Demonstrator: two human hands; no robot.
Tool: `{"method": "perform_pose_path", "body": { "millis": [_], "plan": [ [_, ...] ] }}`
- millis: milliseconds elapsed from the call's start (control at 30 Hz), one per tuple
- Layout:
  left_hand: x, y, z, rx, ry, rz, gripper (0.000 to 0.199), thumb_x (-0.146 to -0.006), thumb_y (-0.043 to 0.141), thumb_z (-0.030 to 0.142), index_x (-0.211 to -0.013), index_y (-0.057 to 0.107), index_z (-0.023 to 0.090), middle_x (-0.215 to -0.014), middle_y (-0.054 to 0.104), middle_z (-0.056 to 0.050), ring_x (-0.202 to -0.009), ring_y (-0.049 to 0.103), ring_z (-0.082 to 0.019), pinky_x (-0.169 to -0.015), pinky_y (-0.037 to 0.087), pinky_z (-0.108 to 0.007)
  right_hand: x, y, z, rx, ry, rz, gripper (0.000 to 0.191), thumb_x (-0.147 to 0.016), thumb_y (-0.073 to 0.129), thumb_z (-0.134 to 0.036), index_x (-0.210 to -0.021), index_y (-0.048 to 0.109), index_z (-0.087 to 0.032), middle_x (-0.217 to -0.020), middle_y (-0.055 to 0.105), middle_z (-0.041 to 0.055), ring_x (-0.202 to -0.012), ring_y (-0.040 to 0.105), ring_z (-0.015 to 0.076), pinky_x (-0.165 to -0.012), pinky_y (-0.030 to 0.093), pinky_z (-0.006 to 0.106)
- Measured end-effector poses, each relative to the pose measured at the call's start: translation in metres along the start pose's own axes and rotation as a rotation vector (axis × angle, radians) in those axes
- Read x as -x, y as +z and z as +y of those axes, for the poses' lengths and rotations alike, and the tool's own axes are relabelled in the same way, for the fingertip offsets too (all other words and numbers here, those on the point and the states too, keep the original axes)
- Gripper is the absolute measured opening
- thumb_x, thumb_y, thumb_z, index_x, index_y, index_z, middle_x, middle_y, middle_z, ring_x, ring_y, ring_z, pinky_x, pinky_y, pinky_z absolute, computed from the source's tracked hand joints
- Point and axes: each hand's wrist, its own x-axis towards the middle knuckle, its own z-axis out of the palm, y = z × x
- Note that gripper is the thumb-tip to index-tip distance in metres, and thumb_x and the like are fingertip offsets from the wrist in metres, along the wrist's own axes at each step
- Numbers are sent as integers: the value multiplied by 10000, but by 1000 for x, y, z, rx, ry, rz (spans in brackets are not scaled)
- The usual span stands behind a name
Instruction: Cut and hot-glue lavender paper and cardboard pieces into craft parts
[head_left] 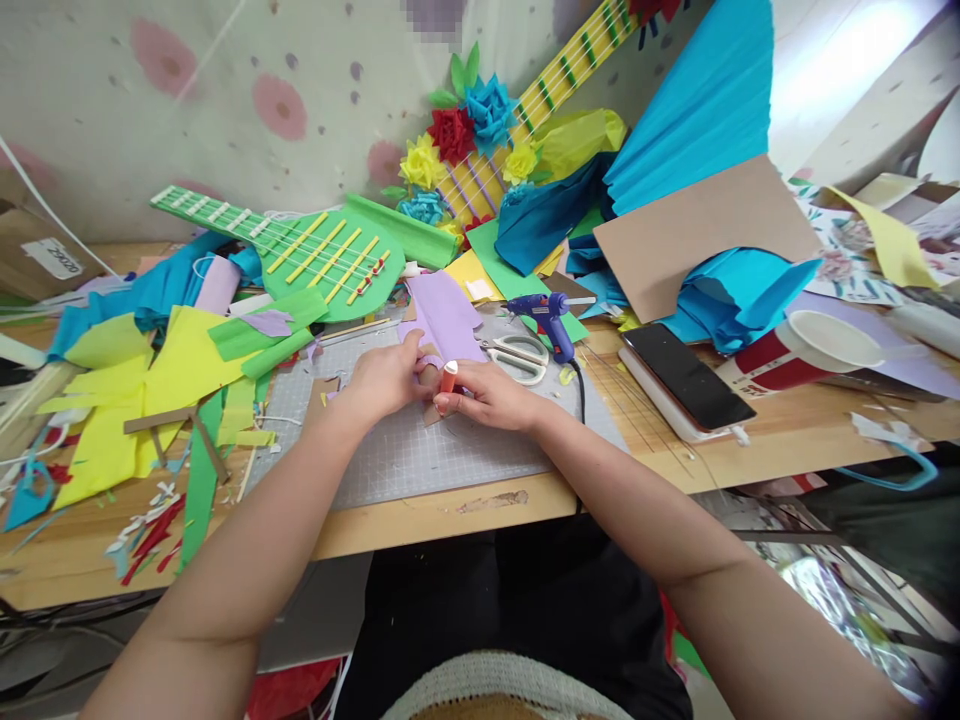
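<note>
Forearms flanking bare mat edge, left hand pinching cardboard, right hand gripping orange tube

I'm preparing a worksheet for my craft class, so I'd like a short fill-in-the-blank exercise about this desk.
1. The right hand holds an orange stick with a ____ top.
2. The guitar further left has a ____ body.
3. In the picture, the paper cup is to the ____ of the phone.

Missing words: white; green; right.
</note>
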Motion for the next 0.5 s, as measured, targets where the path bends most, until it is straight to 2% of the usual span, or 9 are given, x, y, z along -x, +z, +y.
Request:
{"method": "perform_pose_path", "body": {
  "millis": [200,400,500],
  "plan": [
    [0,2,-1,20,-3,15,684,-710,595,488,-1281,339,213,-1034,667,-73,-905,638,-263,-716,438,-311,2,-2,4,-44,22,63,299,-913,371,-403,-840,548,-173,-828,616,43,-762,543,135,-710,408,262],
    [-2,3,-2,33,-15,10,708,-694,625,467,-1290,340,213,-1063,661,-78,-943,631,-266,-754,444,-318,2,-2,2,-98,35,52,286,-905,384,-405,-822,541,-181,-816,620,34,-755,547,133,-706,418,264],
    [-2,5,-4,74,9,30,719,-684,650,428,-1298,340,218,-1087,658,-74,-990,618,-265,-779,451,-327,2,-2,11,-99,115,168,293,-890,401,-430,-819,539,-182,-818,599,36,-739,536,132,-707,421,275]
  ]
}}
